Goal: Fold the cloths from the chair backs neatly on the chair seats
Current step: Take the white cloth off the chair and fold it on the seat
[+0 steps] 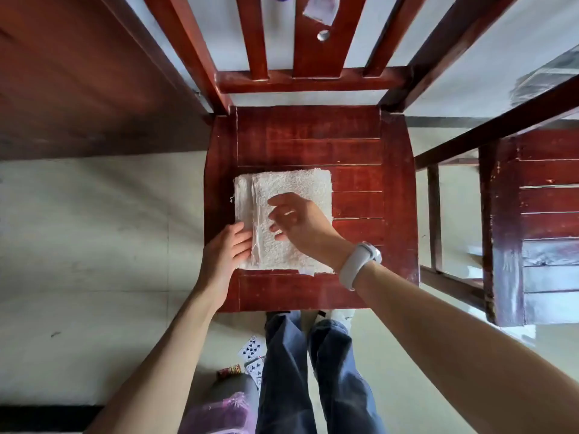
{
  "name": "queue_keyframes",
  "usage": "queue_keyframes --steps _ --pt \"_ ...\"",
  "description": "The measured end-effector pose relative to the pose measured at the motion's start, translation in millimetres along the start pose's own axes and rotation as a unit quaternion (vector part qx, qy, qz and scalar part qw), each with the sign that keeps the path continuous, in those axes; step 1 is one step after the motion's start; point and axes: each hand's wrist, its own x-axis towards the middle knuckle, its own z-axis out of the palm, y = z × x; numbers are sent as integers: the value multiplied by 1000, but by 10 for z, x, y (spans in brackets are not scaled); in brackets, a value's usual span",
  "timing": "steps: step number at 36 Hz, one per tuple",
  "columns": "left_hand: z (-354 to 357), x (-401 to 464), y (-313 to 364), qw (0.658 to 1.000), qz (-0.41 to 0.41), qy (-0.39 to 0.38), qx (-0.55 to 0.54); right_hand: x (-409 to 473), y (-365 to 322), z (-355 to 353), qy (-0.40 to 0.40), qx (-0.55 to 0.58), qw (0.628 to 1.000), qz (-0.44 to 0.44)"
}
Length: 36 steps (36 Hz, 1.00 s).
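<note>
A white terry cloth [291,186] lies folded into a thick rectangle on the left half of the red wooden chair seat [357,145]. My left hand [225,250] rests with straight fingers against the cloth's near left edge. My right hand [297,220] hovers over the middle of the cloth, its fingers loosely bent and touching the top layer; it grips nothing that I can see. The chair back [307,79] behind the seat is bare of cloth.
A second red chair [539,214] stands close on the right. A dark wooden table edge [94,89] runs along the upper left. Playing cards [250,349] and a purple bag [219,415] lie on the floor by my legs.
</note>
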Motion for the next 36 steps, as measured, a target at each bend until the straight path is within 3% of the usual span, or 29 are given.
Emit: queue_keyframes --steps 3,6,9,12,17,21,25,31,36 --pt "-24 -25 -52 996 35 5 80 85 66 -39 94 -171 976 -97" --pt "44 -78 -107 974 123 54 182 202 81 -149 171 -327 914 -171" --pt "175 -100 -199 944 174 100 262 377 17 -227 138 -454 864 -166" --pt "268 -90 -282 920 198 139 309 588 -83 -250 74 -525 838 -128" --pt "261 -191 -260 914 269 188 238 755 -165 -162 40 -539 834 -113" --pt "156 -200 -297 910 283 211 218 718 -200 -40 50 -501 849 -159" --pt "74 -140 -295 914 245 244 212 754 -245 103 46 -508 837 -197" --pt "3 -15 -296 908 182 249 284 896 -193 259 84 -543 816 -180" --pt "-26 -28 -246 845 263 270 379 567 -120 212 184 -465 828 -253"
